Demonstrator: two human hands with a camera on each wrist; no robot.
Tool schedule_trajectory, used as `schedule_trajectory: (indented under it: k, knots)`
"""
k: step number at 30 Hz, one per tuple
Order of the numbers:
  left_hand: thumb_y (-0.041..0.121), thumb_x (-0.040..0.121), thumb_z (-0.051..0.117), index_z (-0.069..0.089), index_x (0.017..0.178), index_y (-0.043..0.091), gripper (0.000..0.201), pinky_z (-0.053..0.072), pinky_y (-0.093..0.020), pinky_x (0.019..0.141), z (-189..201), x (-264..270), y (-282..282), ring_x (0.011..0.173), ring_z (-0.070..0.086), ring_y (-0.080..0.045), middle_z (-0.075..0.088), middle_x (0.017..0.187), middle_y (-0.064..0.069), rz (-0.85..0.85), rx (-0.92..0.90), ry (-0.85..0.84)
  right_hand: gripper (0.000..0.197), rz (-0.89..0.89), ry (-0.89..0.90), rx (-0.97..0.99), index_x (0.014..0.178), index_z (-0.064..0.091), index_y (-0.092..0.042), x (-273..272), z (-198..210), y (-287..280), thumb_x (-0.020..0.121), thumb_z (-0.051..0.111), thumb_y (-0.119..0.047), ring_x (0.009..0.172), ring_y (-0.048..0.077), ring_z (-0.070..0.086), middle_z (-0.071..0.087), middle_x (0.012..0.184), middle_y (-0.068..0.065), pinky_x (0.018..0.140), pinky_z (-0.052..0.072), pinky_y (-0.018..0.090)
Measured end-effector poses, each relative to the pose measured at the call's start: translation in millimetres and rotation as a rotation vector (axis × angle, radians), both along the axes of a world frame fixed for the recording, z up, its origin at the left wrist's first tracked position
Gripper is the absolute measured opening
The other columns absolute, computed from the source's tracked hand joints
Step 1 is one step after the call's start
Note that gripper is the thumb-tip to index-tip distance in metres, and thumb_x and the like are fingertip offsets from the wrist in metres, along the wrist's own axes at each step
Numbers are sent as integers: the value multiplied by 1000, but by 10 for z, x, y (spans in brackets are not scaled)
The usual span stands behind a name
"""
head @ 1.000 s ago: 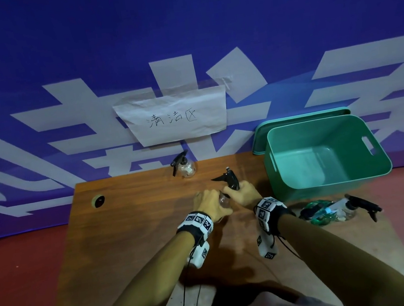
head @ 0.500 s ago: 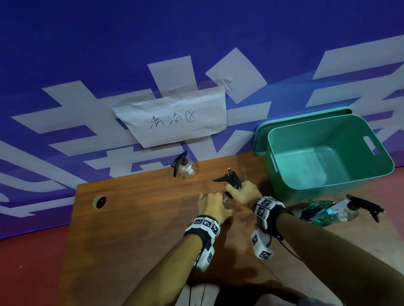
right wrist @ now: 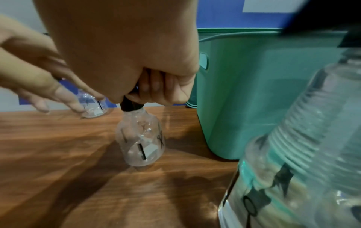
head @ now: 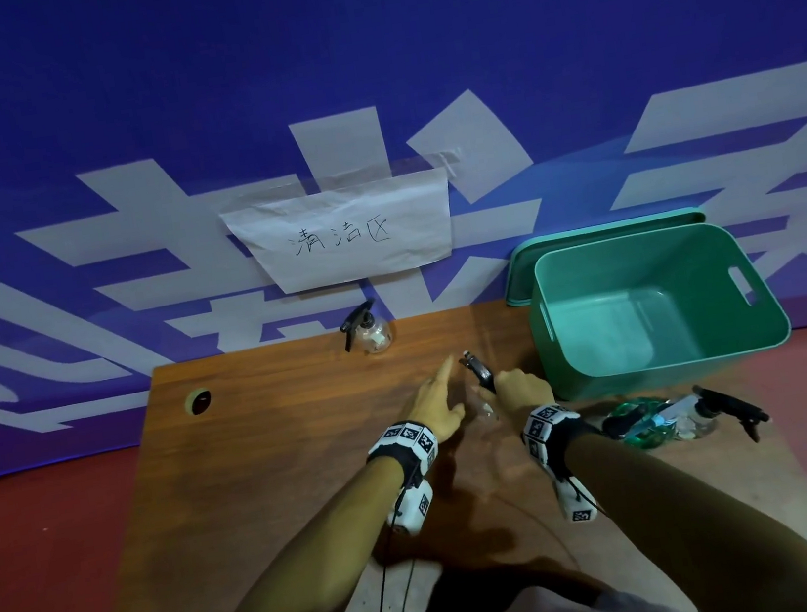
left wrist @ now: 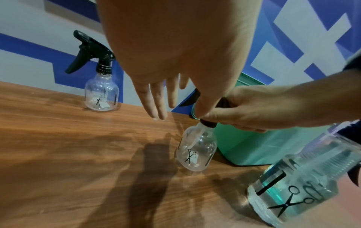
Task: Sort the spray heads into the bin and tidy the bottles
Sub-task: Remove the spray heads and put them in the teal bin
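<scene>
A small clear bottle (head: 485, 407) (left wrist: 196, 152) (right wrist: 140, 138) stands slightly tilted mid-table. My right hand (head: 519, 387) (right wrist: 156, 89) grips its black spray head (head: 479, 373), whose collar (left wrist: 208, 123) sits at the neck. Just left of the bottle, my left hand (head: 434, 394) (left wrist: 156, 98) hovers with straight fingers, holding nothing. A second clear bottle with a black head (head: 370, 334) (left wrist: 101, 92) stands at the table's back edge. A third bottle (head: 666, 419) (left wrist: 293, 192) lies on its side at the right. The green bin (head: 738, 341) stands at the back right, nothing visible in it.
A green lid (head: 588, 234) leans behind the bin against the blue wall. A paper sign (head: 344, 233) hangs on the wall. The wooden table (head: 260, 481) has a cable hole (head: 198, 401) at the back left. Cables trail from both wrists.
My left hand has let go of the bottle and opened, its fingers stretched forward. The right hand keeps its grip on the spray head.
</scene>
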State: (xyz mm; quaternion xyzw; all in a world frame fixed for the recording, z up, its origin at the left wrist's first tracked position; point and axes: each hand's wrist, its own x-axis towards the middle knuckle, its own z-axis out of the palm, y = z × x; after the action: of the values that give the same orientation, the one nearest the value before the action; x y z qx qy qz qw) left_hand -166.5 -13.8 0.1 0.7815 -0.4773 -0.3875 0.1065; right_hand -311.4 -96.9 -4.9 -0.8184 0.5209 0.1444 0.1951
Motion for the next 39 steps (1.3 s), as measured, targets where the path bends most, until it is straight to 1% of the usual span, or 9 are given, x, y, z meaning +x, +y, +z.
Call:
schedule_trajectory:
  k: [3, 11, 18, 23, 25, 28, 32, 35, 39]
  knots:
    - [22, 93, 63, 9, 156, 50, 88, 41, -48, 113, 6, -18, -43, 143, 41, -26, 33, 162, -1, -52, -55, 36, 51, 32, 53, 4, 109, 68, -12, -37, -36, 28, 102, 42, -56, 96, 31, 71, 73, 106, 9, 70, 46, 33]
    - [20, 92, 62, 18, 154, 48, 81, 46, -48, 109, -67, -37, -87, 139, 46, -27, 39, 158, -2, -71, -100, 49, 50, 22, 56, 53, 114, 67, -14, -72, -59, 69, 103, 41, -55, 99, 29, 69, 71, 109, 8, 72, 44, 33]
    - [19, 92, 60, 25, 154, 45, 76, 46, -46, 108, -70, -22, -110, 136, 48, -26, 43, 154, -5, -112, -93, 20, 58, 22, 74, 16, 102, 71, -15, -106, 3, 69, 96, 41, -64, 91, 29, 71, 72, 96, 5, 69, 47, 32]
    - [22, 95, 58, 19, 156, 45, 76, 52, -45, 101, -105, 15, -118, 126, 56, -28, 44, 151, -9, -155, -56, 16, 62, 82, 132, -26, 102, 71, -18, -112, 20, -15, 90, 41, -72, 88, 26, 71, 71, 94, 2, 66, 44, 30]
    - [19, 96, 58, 18, 159, 40, 78, 49, -43, 106, -80, 67, -118, 130, 53, -28, 40, 154, -10, -153, -36, 29, 66, 94, 127, -32, 105, 67, -20, -115, 15, -67, 86, 43, -78, 91, 26, 70, 70, 98, 3, 69, 45, 31]
    - [14, 97, 57, 24, 159, 29, 72, 40, -41, 114, -56, 246, -159, 136, 47, -29, 37, 153, -14, -63, -28, 32, 76, 88, -3, -54, 116, 59, -23, -92, 18, -136, 79, 40, -87, 106, 29, 64, 67, 111, 5, 82, 51, 39]
    - [14, 96, 59, 44, 145, 19, 51, 48, -35, 100, -52, 636, -260, 117, 59, -26, 55, 128, -11, 50, -12, -86, 84, 41, -185, -130, 129, 53, -18, 105, 120, -173, 81, 37, -85, 117, 30, 58, 59, 126, 6, 93, 50, 46]
    - [18, 96, 61, 55, 131, 17, 36, 55, -33, 82, 7, 919, -325, 101, 68, -26, 65, 113, -6, 94, -44, -267, 65, -12, -282, -108, 127, 51, -17, 338, 217, -222, 91, 42, -70, 116, 30, 56, 58, 124, 7, 92, 51, 47]
    - [26, 92, 65, 57, 123, 15, 33, 55, -40, 87, 84, 1198, -431, 107, 60, -26, 59, 120, -5, 142, -183, -525, 51, -110, -326, 135, 132, 52, -13, 647, 278, -374, 97, 53, -51, 118, 33, 61, 61, 131, 13, 95, 53, 43]
